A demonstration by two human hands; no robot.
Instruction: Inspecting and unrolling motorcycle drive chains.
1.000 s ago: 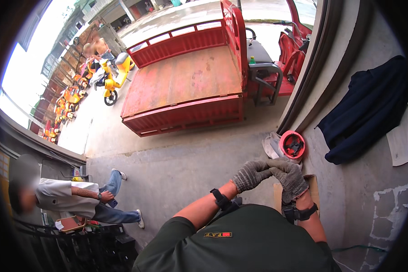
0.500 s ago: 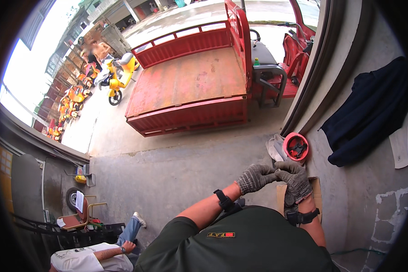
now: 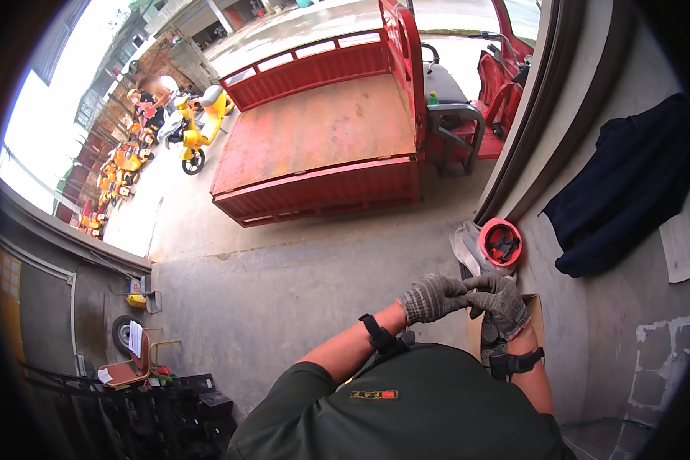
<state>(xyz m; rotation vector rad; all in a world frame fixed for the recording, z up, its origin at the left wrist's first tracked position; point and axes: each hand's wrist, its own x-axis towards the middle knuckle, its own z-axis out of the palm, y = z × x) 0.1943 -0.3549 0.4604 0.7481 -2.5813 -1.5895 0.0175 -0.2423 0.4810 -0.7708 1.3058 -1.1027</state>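
Meeting at the fingertips, gloved left hand (image 3: 435, 298) points right, gloved right hand (image 3: 501, 303) bends up-left, fingers curled; can't tell whether either grip holds anything. Open cardboard box (image 3: 537, 316) with dark round parts (image 3: 490, 334) sits below right wrist, long axis unclear, partly hidden.

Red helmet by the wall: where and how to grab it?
Probably by the near edge of the red helmet, from above on the person's side, with the nearer right hand. Its hollow underside, black harness showing, faces the camera, so the edge looks exposed; a pale, bag-like bundle crowds its left.
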